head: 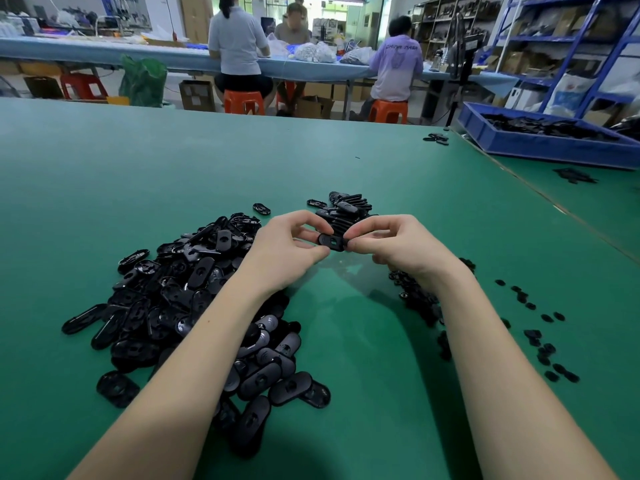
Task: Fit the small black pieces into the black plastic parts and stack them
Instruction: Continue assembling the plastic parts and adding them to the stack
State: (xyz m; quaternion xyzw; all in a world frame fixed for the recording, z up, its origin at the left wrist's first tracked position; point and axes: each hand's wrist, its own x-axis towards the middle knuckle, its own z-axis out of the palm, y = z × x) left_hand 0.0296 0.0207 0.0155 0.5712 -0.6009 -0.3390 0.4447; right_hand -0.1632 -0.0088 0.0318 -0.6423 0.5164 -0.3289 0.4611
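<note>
One flat oval black plastic part (333, 241) is pinched at its two ends, above the green desk (104, 188), between the curled fingers of the left hand (289, 251) and the right hand (398, 242). Just beyond the fingers a short stack of finished black parts (346, 211) is seen. A large heap of loose oval black parts (180, 299) to the left and scattered small black pieces (540, 336) to the right are left, so most work is judged undone.

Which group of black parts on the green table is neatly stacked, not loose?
The stack just beyond both hands; the big pile at left lies jumbled.
</note>
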